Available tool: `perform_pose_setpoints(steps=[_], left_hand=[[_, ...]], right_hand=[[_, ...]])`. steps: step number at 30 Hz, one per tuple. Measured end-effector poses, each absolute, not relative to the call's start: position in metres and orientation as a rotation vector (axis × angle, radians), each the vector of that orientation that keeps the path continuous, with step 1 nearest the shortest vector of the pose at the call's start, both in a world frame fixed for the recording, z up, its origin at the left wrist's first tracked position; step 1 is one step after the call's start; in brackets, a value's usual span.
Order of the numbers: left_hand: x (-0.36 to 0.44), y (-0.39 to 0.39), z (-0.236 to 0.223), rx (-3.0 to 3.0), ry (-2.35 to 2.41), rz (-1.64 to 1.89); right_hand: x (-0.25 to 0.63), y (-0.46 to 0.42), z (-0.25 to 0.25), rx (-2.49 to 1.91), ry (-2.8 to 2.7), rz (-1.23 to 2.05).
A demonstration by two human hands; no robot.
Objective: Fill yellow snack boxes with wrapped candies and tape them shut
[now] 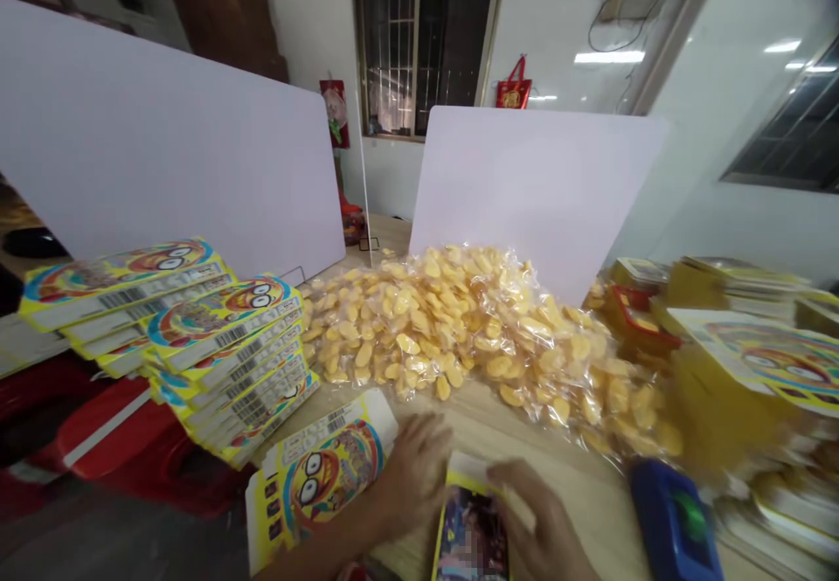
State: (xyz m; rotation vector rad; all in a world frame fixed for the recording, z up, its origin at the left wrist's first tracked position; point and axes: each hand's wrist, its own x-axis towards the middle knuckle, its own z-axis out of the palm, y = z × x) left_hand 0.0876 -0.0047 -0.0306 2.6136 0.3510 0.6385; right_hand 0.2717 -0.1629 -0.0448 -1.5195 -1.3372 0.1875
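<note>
My left hand (412, 467) lies at the near edge of the wooden table, its fingers spread over the right end of a flattened yellow printed carton (321, 476). Whether it grips that carton I cannot tell. My right hand (541, 520) curls over the right edge of a smaller printed card (470, 524), which has a dark picture and a yellow border. The card stands between my hands, and its lower end runs out of view. Beyond them lies a large heap of yellow flat pieces in clear plastic (452, 328).
Stacks of printed cartons (226, 345) stand left of the heap, with more stacks (740, 293) to the right. A blue object with a green patch (675, 520) sits near my right hand. Red plastic items (111, 432) lie at the left. White panels (537, 197) stand behind the table.
</note>
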Motion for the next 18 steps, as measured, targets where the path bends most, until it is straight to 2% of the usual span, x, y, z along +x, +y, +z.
perform_pose_setpoints(steps=[3, 5, 6, 8, 11, 14, 18], left_hand=[[0.122, 0.047, 0.001, 2.441, 0.847, 1.249], [0.141, 0.087, 0.031, 2.325, 1.163, 1.494], [0.149, 0.107, 0.047, 2.296, 1.301, 1.515], [0.161, 0.141, 0.074, 2.336, 1.484, 1.298], [0.173, 0.172, 0.095, 2.426, 1.434, 1.063], [0.18, 0.173, 0.093, 2.464, 1.336, 1.018], [0.187, 0.127, 0.066, 2.277, 1.019, 1.118]], right_hand=[[0.298, -0.073, -0.017, -1.542, -1.238, 0.017], [0.306, -0.01, -0.005, -1.487, -1.249, -0.043], [0.308, 0.017, -0.001, -1.472, -1.268, -0.06], [0.307, 0.054, 0.004, -1.46, -1.304, -0.097], [0.304, 0.068, 0.009, -1.442, -1.278, -0.113], [0.301, 0.051, 0.016, -1.346, -1.115, -0.023], [0.292, 0.021, 0.025, -1.167, -0.834, 0.217]])
